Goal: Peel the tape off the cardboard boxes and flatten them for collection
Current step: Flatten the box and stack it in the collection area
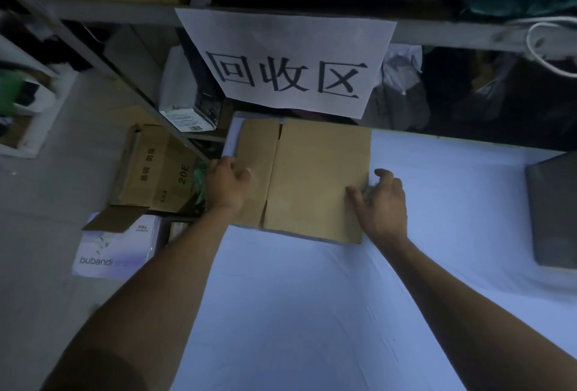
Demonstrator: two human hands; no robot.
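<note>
Flattened cardboard box (315,178) lies on the pale sheet (296,297), twelve o'clock, under the paper sign (290,59). Left hand (226,182) grips its nine o'clock edge; right hand (382,203) clutches crumpled tape (370,192) at three o'clock.

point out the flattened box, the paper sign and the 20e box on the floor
flattened box (315,181), head view, on its large right panel
paper sign (290,59), head view, on the middle printed character
20E box (162,168), head view, on its printed top face

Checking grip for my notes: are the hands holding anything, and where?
Both hold the flattened cardboard box: left hand at its left flap, right hand at its right edge.
</note>
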